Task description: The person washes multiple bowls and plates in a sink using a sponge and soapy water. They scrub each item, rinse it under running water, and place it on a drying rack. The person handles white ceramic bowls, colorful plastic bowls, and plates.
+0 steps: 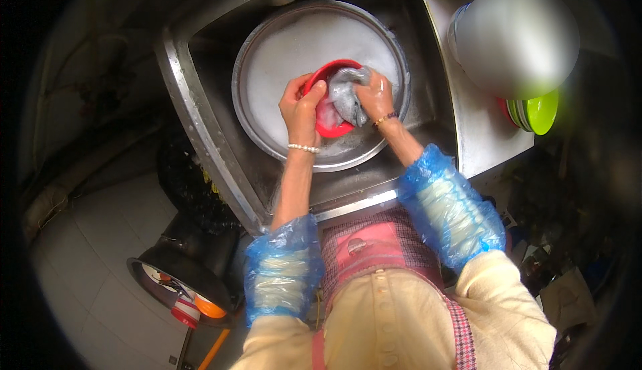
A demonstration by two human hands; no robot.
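My left hand (301, 110) grips the rim of a red bowl (337, 130), thumb over the edge. Inside the bowl, my right hand (374, 96) holds a wet grey cloth (346, 91) against its wall. Some suds lie in the bottom of the bowl. The bowl is tilted, held over a large round metal basin (241, 104) filled with white, foamy water (281, 69). Part of the right hand's fingers is hidden by the cloth.
The basin stands in a stainless steel sink (426, 94) with a raised rim. On the counter (494, 149) to the right are stacked bowls, a green bowl (542, 113) among them. Lower left, a dark tub (200, 274) holds an orange bowl (209, 308) and other dishes.
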